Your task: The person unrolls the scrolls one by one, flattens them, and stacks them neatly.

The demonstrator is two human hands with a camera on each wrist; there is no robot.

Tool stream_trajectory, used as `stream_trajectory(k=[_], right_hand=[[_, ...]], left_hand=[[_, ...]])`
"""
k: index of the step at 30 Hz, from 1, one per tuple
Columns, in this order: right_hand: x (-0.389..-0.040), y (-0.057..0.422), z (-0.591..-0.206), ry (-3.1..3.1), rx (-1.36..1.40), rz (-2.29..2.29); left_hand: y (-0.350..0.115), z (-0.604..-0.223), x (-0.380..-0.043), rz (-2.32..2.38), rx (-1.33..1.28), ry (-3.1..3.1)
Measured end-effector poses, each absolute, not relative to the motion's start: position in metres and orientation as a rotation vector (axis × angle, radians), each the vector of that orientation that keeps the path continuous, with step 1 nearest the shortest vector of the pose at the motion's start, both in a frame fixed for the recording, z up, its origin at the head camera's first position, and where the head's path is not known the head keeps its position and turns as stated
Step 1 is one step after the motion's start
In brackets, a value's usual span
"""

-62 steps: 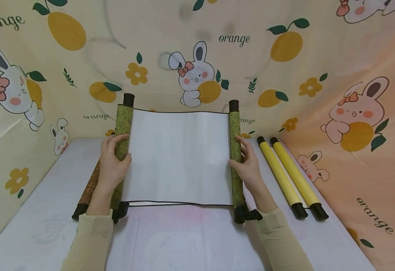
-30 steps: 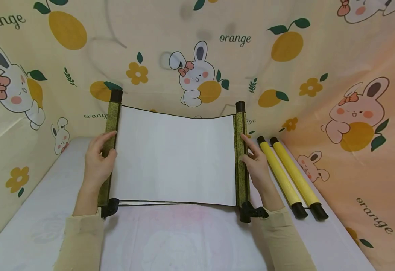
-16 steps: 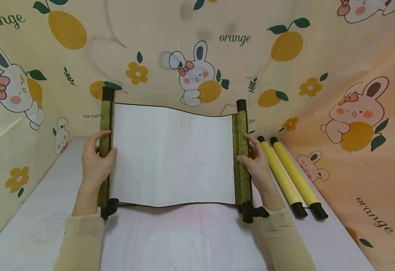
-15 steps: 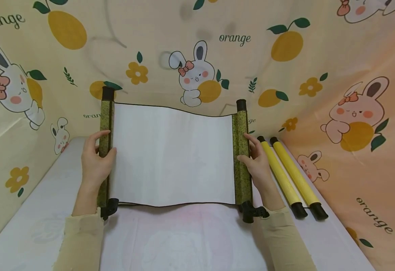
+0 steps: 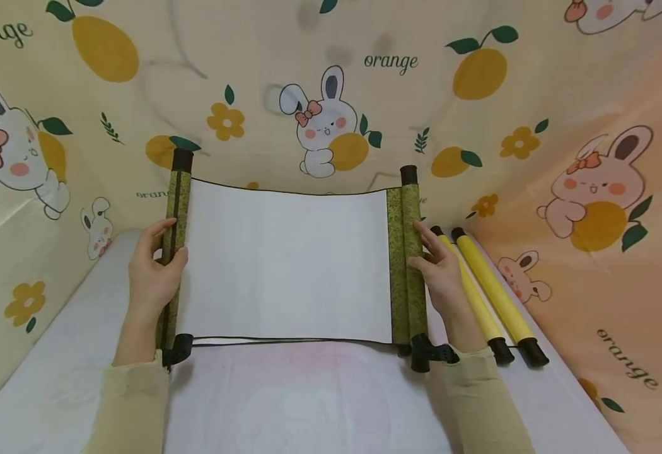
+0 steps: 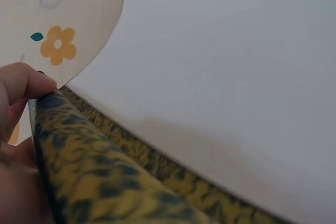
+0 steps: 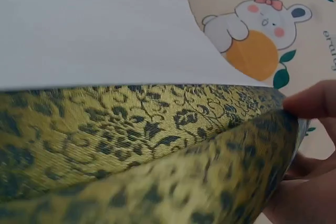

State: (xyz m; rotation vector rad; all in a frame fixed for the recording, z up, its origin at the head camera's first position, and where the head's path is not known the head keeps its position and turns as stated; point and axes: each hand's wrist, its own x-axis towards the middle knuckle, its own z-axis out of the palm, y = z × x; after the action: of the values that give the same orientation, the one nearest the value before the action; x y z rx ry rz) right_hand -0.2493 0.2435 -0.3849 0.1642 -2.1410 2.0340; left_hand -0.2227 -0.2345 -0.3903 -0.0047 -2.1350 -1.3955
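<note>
- The white paper scroll with green-gold patterned brocade ends (image 5: 291, 265) spans the gap between the two hands' fingers, its blank sheet facing the person, probably so that the whole face can be seen.
- The dark-capped brocade roll on the left (image 5: 183, 202) lies in the curled fingers and thumb of the left hand (image 5: 154, 271); gripping from the outer side seems to keep the fingers off the paper.
- The dark-capped brocade roll on the right (image 5: 416, 302) is pinched likewise by the right hand (image 5: 444, 277), with a flat brocade strip (image 5: 396, 252) showing just inside the thumb.
- The sheet's top edge dips between the fingers, so the pull appears gentle, perhaps to spare the paper. I cannot tell whether the lower roll ends touch the table.
- Two slim yellow rolls with black end caps (image 5: 498, 293) lie side by side beyond the right fingers, likely set aside to leave room.
- Below the fingers is the white-covered table (image 5: 285, 403); behind them hangs a cream rabbit-and-orange printed cloth (image 5: 240, 50).
</note>
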Motion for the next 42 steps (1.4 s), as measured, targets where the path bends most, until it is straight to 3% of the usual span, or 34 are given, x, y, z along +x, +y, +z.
stream_trajectory(k=[10, 24, 42], right_hand=[[-0.25, 0.248, -0.381, -2.242, 0.128, 1.907], [-0.268, 0.254, -0.371, -2.352, 0.078, 2.035], [-0.307, 0.232, -0.403, -2.76, 0.286, 1.649]], left_hand=[[-0.245, -0.385, -0.216, -1.29, -0.002, -2.199], [-0.291, -0.361, -0.218, -1.101, -0.201, -2.442], [-0.345, -0.359, -0.25, -1.042, -0.172, -2.761]])
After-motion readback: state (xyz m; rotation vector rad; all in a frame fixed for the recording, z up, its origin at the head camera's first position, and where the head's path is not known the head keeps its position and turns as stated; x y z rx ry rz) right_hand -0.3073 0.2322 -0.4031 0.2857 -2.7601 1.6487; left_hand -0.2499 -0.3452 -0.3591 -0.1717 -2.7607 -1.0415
